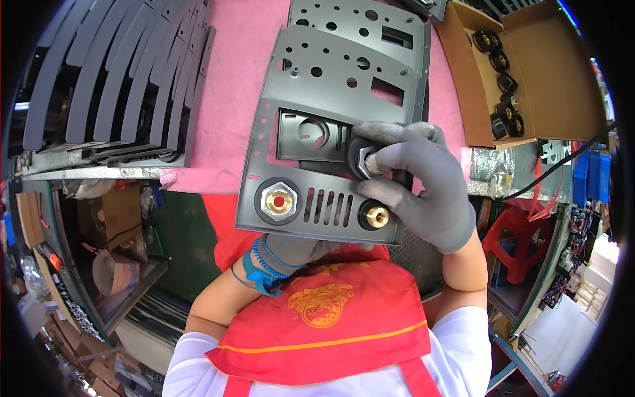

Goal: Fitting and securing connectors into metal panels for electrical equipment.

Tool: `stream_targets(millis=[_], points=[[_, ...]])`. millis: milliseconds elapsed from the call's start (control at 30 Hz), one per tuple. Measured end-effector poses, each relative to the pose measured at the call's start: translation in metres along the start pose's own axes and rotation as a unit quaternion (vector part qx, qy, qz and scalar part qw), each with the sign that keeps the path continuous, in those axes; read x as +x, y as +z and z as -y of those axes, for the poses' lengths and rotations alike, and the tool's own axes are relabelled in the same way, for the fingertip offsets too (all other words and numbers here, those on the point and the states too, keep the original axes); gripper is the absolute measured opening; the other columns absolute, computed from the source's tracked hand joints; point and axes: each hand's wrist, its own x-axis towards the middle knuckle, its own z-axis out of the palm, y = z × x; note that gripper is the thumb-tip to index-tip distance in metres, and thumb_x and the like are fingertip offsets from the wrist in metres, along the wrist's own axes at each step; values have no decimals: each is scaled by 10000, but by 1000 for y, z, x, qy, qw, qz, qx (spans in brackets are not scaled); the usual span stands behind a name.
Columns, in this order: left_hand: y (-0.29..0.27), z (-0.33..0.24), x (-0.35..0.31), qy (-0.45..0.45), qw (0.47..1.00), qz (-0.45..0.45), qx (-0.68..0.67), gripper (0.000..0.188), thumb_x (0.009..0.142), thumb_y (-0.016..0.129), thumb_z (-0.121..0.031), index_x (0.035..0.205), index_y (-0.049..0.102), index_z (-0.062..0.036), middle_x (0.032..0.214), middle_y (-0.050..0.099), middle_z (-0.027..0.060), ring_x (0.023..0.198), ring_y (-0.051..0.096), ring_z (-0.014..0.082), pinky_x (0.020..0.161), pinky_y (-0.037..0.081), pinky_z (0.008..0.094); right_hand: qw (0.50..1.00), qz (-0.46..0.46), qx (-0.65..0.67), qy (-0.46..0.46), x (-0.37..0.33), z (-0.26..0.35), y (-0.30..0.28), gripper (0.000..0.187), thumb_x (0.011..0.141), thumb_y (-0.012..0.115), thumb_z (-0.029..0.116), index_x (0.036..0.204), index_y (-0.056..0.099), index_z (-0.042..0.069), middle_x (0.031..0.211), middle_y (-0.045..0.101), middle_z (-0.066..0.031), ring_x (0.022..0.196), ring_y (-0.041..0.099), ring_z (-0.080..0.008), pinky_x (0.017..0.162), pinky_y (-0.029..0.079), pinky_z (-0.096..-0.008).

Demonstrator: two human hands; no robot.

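A dark grey metal panel (264, 132) with round holes, slots and rectangular cut-outs lies in front of me, its near edge over my lap. My right hand (430, 178), in a grey glove, pinches a silver hex nut with a black ring (361, 162) above the panel's large opening. Below those fingers, a brass fitting (378, 216) with a black collar sits in the near right corner. Another brass fitting with a silver hex nut (278, 202) is seated at the near left. My gloved left hand (297, 249) is under the near edge, its fingers hidden.
Dark curved metal panels (119, 79) stand in a row at the left on the pink-covered table (231, 46). At the right, an open cardboard box (555, 86) holds several black round fittings (499, 61). A black cable (562, 159) runs near a clear plastic bag (493, 172).
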Motion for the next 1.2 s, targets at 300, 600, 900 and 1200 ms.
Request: stream_targets(millis=[300, 600, 900, 1200], points=[[67, -31, -9, 15, 975, -141, 169, 331, 941, 563, -127, 1250, 534, -10, 1116, 613, 116, 858, 626, 199, 707, 522, 319, 983, 158, 51, -75, 4, 5, -40, 293, 713, 793, 328, 888, 668, 128, 1106, 690, -123, 1003, 621, -294, 992, 378, -485], [57, -2, -5, 292, 589, -192, 729, 520, 818, 591, 101, 1322, 493, 20, 870, 610, 165, 696, 614, 327, 626, 521, 370, 963, 91, -205, -150, -15, 29, -28, 298, 714, 730, 278, 956, 670, 115, 1064, 650, -38, 954, 634, -227, 953, 433, -447], [68, 8, 5, 221, 863, -254, 377, 310, 959, 555, -78, 1257, 553, 6, 873, 616, 78, 726, 590, 153, 605, 486, 304, 968, 82, -215, -105, -14, 38, -30, 240, 685, 768, 241, 868, 671, 118, 997, 666, -39, 935, 660, -217, 995, 418, -469], [65, 12, 3, 270, 794, -234, 492, 267, 1002, 521, -153, 1215, 597, -12, 991, 641, 52, 793, 589, 105, 702, 495, 263, 969, 113, -188, -109, -11, 36, -31, 280, 689, 764, 276, 895, 667, 113, 953, 677, -38, 919, 660, -226, 997, 416, -471]])
